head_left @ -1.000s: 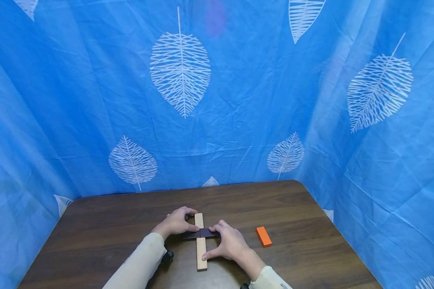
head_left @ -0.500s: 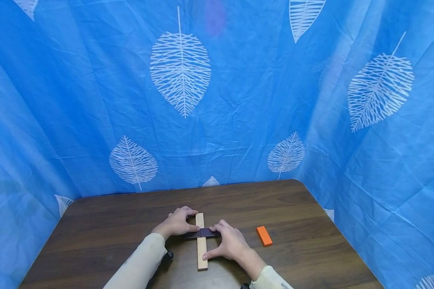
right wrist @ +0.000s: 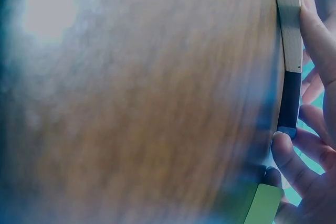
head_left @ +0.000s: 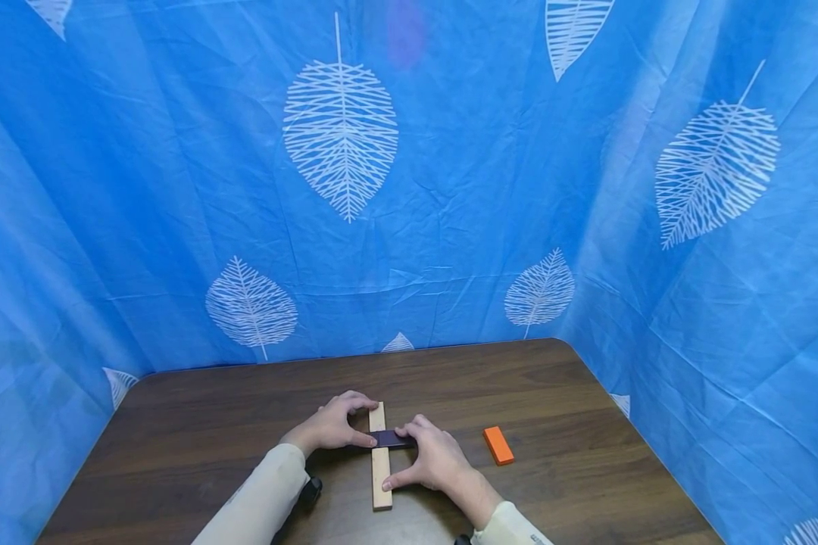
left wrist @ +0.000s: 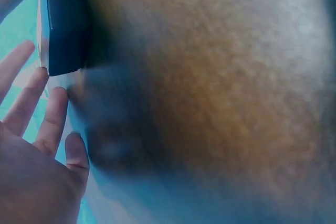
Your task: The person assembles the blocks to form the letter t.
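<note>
Two pale wooden blocks form an upright line: a far block [head_left: 377, 416] and a near block [head_left: 382, 481]. Dark pieces, with one dark block [head_left: 397, 438] most visible, lie crosswise between them. My left hand [head_left: 330, 425] spreads from the left, thumb at the dark part and a fingertip at the far block; it hides the left end of the dark row. Its straight fingers show near a dark block [left wrist: 68, 19] in the left wrist view. From the right, my right hand [head_left: 432, 454] touches the dark block's end with its fingers and the near block with its thumb.
An orange block [head_left: 497, 445] lies right of my right hand. A green-looking block [right wrist: 262, 205] shows low in the right wrist view; I cannot tell whether it is the same one. Blue leaf-printed curtains [head_left: 436, 189] surround the brown table [head_left: 559, 484].
My left hand has shifted slightly; its thumb now reaches further right and lower over the dark row, whose left part shows less. My right hand and the orange block stay where they were.
</note>
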`<act>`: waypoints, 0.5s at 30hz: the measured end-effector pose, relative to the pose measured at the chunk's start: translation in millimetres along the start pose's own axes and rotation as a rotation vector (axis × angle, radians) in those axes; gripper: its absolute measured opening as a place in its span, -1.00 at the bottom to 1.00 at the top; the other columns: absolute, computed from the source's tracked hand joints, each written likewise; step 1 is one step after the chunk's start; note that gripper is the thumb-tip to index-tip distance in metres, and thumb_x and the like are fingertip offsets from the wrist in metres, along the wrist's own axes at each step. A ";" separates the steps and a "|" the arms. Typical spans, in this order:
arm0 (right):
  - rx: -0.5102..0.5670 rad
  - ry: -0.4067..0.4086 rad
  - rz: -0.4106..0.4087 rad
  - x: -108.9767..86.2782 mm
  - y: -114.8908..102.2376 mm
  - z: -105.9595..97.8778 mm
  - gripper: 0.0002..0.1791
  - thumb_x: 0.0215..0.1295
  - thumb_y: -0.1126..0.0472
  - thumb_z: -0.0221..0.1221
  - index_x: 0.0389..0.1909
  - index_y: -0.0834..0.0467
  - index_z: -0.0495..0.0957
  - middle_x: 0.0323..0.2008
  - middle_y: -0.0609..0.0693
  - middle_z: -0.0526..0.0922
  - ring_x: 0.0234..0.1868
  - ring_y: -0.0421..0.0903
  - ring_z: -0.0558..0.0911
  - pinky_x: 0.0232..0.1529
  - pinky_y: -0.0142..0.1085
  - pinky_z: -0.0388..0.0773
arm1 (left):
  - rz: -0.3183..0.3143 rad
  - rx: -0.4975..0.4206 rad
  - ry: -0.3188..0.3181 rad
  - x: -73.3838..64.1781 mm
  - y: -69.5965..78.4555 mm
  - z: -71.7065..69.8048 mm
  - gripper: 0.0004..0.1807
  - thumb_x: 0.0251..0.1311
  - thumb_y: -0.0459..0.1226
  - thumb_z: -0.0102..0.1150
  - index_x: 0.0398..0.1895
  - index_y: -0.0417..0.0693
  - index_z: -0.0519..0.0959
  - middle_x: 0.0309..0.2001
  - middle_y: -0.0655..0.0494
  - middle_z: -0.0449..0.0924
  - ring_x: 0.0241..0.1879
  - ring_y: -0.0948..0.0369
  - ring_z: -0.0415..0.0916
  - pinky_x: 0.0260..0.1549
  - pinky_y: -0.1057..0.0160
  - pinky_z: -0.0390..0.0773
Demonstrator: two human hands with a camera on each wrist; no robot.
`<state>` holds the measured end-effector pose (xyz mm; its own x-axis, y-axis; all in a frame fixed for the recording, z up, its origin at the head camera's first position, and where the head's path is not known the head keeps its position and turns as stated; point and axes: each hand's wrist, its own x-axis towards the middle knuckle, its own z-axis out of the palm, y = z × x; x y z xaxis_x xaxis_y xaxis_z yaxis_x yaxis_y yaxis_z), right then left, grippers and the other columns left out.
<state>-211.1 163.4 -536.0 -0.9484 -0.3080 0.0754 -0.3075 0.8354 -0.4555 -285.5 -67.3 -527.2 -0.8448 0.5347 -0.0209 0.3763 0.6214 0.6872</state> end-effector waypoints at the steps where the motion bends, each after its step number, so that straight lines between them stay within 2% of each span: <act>1: 0.001 0.000 -0.001 0.0 0.4 0.2 0.06 -0.39 -0.57 0.43 0.11 0.07 0.65 -0.09 -0.22 0.51 -0.12 -0.19 0.55 -0.08 -0.05 0.51 | 0.001 -0.002 -0.001 0.0 -0.3 0.2 -0.31 -0.06 0.01 0.57 0.21 0.08 0.61 0.20 0.05 0.46 0.26 -0.12 0.30 0.16 -0.50 0.06; 9: 0.013 -0.019 0.019 0.4 0.1 -0.8 0.07 -0.40 -0.57 0.43 0.11 0.07 0.65 -0.11 -0.21 0.50 -0.14 -0.18 0.54 -0.10 -0.08 0.51 | 0.024 0.005 -0.010 -0.7 0.7 1.4 -0.37 -0.05 0.02 0.57 0.15 0.09 0.65 0.23 0.11 0.45 0.25 -0.08 0.28 0.16 -0.50 0.00; 15: 0.013 -0.026 0.027 0.5 -0.4 -1.5 0.07 -0.40 -0.57 0.43 0.12 0.07 0.65 -0.11 -0.22 0.50 -0.14 -0.16 0.55 -0.11 -0.09 0.52 | 0.066 0.039 -0.019 -2.2 2.2 4.3 -0.33 -0.08 0.06 0.59 0.15 0.06 0.67 0.24 0.08 0.43 0.23 -0.08 0.28 0.10 -0.41 0.11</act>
<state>-211.6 163.6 -534.5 -0.9539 -0.2973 0.0398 -0.2806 0.8377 -0.4686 -281.1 -64.6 -528.8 -0.8104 0.5858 0.0093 0.4457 0.6061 0.6588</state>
